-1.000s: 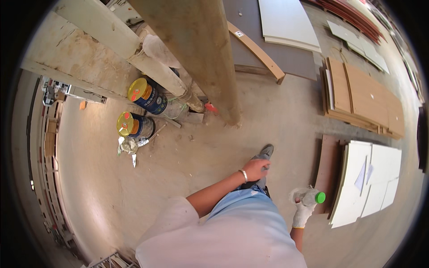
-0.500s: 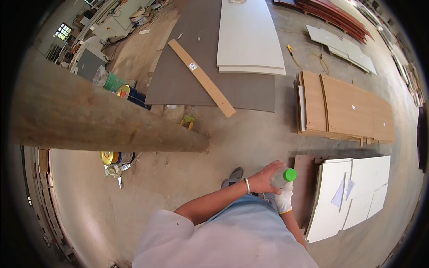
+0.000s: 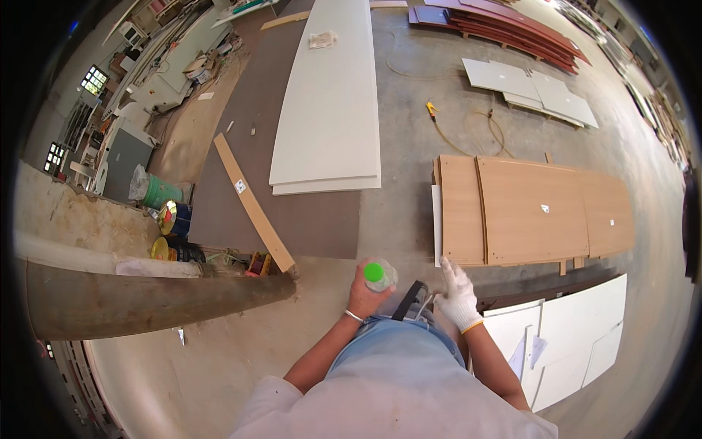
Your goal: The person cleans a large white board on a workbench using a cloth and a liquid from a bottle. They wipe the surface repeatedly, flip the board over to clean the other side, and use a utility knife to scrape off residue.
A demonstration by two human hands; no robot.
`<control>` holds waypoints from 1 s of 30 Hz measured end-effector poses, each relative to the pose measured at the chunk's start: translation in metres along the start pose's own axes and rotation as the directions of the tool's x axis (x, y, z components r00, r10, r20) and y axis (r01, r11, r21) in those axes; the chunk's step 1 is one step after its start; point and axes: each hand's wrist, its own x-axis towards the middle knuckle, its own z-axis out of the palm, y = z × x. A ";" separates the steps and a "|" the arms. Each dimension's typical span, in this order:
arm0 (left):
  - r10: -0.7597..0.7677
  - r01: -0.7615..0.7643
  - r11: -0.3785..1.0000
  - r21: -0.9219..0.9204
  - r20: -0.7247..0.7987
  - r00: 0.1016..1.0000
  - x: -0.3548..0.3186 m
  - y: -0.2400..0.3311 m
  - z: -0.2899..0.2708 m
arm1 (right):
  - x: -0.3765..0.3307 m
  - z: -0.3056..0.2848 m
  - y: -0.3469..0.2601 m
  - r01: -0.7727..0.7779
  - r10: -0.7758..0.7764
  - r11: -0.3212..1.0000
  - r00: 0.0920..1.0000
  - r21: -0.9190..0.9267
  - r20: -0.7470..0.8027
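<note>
Bare left hand (image 3: 363, 296) with fingers wrapped around a clear bottle (image 3: 381, 276) with green cap, held upright at waist height, white-gloved right hand (image 3: 459, 295) just beside it, fingers spread and holding nothing, wood-tone panels (image 3: 530, 211) on the concrete floor (image 3: 409, 95) beyond the fingertips

The left hand (image 3: 363, 296) is bare, with a band at the wrist, and is closed around a bottle (image 3: 380, 276) with a green cap. Just right of the bottle, the right hand (image 3: 458, 296), gloved in white, is held open, fingers spread. Both forearms are bent inward.
</note>
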 end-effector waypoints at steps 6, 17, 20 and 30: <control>-0.135 0.126 0.991 -0.051 -0.262 0.956 0.090 -0.012 0.001 | 0.106 -0.060 0.028 0.160 -0.172 0.980 0.980 -0.117 -0.102; -0.151 0.119 0.988 -0.093 -0.573 0.806 0.341 -0.073 -0.037 | 0.365 -0.118 0.034 0.163 -0.150 0.985 0.972 -0.057 0.181; -0.129 0.090 0.992 -0.093 -0.648 0.750 0.401 -0.091 -0.048 | 0.439 -0.132 0.013 0.236 -0.213 0.970 0.943 -0.062 0.255; -0.161 0.161 0.985 -0.067 -0.702 0.693 0.494 -0.101 -0.070 | 0.648 -0.253 -0.099 0.419 -0.458 0.889 0.810 0.185 0.366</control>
